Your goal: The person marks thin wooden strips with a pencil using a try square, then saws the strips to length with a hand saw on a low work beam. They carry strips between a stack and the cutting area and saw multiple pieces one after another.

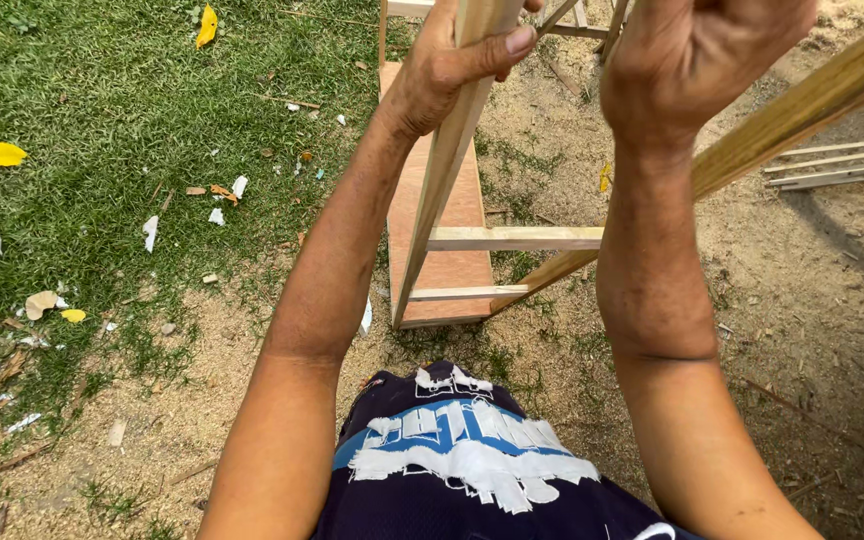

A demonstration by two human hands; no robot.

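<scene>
Hands first, head view, the only one. The left hand [452,60] is wrapped tight round a pale wooden post [442,180], thumb pressed across the front, prob. so the post can't tip. The right hand [697,55] is shut into a fist up top near a slanted wooden bar [782,125]; its fingers are hidden behind the knuckles, so can't tell if it really holds the bar.

Post and bar are parts of a wooden frame [512,238] w/ two short cross sticks. The frame's foot sits on the sandy ground [802,300], next to a flat brown board [447,215], so the ground takes the weight and the arms only steady it.

Grass [102,120] w/ yellow leaves lies on the left. More thin sticks [842,165] lie far right.
</scene>
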